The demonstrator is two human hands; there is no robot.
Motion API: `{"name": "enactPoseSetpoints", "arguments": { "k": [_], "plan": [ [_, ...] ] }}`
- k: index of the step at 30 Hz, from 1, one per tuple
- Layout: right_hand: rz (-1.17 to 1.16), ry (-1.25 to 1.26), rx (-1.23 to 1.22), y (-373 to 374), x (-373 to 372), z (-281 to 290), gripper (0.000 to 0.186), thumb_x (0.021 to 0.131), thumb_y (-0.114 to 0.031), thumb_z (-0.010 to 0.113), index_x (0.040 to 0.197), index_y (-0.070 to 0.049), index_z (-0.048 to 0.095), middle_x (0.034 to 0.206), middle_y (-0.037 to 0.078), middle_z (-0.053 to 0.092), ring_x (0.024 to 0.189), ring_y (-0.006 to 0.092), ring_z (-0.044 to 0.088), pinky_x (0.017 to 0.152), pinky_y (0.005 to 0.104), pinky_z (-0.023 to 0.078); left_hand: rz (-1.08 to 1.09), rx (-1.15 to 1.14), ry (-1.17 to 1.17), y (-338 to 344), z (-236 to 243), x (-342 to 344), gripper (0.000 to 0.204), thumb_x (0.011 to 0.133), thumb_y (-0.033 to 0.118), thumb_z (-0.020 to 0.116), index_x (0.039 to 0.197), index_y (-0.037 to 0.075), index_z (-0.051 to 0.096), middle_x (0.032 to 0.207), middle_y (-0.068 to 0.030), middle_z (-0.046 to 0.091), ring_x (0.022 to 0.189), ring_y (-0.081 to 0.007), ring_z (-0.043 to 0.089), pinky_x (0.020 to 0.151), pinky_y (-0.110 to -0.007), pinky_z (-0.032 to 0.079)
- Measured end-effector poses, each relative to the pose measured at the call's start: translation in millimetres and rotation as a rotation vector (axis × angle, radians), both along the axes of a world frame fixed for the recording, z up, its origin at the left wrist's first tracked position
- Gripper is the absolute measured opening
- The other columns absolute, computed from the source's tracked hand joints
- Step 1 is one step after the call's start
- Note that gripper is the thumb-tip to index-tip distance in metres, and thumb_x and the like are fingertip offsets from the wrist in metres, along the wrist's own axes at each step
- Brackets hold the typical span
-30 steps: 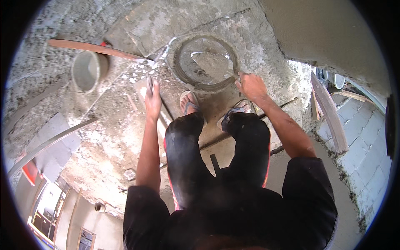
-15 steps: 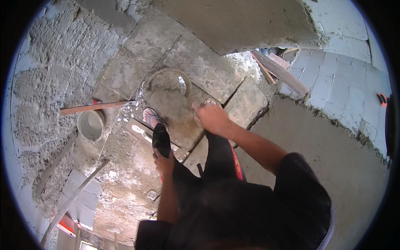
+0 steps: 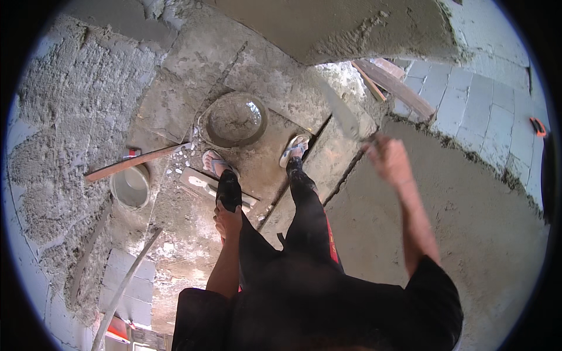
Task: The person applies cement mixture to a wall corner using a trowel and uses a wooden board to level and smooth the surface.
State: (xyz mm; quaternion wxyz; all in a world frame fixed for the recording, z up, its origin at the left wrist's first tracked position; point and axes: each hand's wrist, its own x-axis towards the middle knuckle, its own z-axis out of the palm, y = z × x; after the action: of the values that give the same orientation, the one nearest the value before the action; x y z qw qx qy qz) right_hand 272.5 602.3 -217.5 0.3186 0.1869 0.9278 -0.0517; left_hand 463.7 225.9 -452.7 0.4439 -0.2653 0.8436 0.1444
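A trowel (image 3: 343,114) is in my right hand (image 3: 389,159), its long blade blurred by motion and pointing away toward the upper left. My fingers are closed round its handle, out past my right foot. My left hand (image 3: 227,221) grips my left leg at the knee. Between and beyond my sandalled feet sits a round basin (image 3: 233,142) with some wet grey mortar in its bottom. A rough splash of fresh mortar (image 3: 357,35) clings to the smoother plastered surface (image 3: 281,23) at the top.
To the left, a wooden strip (image 3: 134,162) lies by a bucket (image 3: 130,188). A float (image 3: 213,188) rests on a board near my left foot. Planks (image 3: 404,93) lean by the grey block wall (image 3: 480,111), and a long pole (image 3: 129,281) lies lower left.
My right hand with the trowel has swung from over the basin out to the right. The mortar seen blurred over the basin is gone from there; a rough patch now shows on the plastered surface.
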Motion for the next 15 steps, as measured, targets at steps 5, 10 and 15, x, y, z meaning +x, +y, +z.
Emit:
{"name": "enactPoseSetpoints", "arguments": {
  "k": [5,10,15],
  "plan": [
    [0.262,0.223,-0.136,-37.6,27.3,-158.5,0.031,0.092,-0.031,0.061,0.104,-0.003,0.060,0.091,0.022,0.066,0.082,0.0423,0.066,0.070,0.0508,0.053,0.002,-0.032,-0.009,13.6,-6.3,-32.3,0.078,0.081,0.041,0.074,0.144,0.010,0.039,0.131,-0.0174,0.056,0.119,-0.0376,0.055,0.095,-0.049,0.049],
    [0.348,-0.011,-0.086,-78.7,-13.8,-347.6,0.024,0.094,-0.022,0.051,0.104,-0.005,0.065,0.100,0.019,0.067,0.090,0.0376,0.069,0.074,0.0494,0.056,0.003,-0.079,0.035,0.9,-5.8,-9.8,0.071,0.081,0.037,0.073,0.140,0.010,0.045,0.127,-0.0170,0.059,0.118,-0.0363,0.055,0.096,-0.048,0.048],
    [0.295,-0.088,-0.162,-113.2,-11.0,-501.8,0.028,0.093,-0.026,0.054,0.099,-0.004,0.070,0.095,0.022,0.070,0.092,0.0369,0.069,0.079,0.0482,0.056,0.028,-0.095,0.008,-0.3,-13.0,-13.0,0.067,0.082,0.036,0.072,0.140,0.011,0.049,0.130,-0.0135,0.058,0.120,-0.0348,0.054,0.099,-0.048,0.047]
  ]
}}
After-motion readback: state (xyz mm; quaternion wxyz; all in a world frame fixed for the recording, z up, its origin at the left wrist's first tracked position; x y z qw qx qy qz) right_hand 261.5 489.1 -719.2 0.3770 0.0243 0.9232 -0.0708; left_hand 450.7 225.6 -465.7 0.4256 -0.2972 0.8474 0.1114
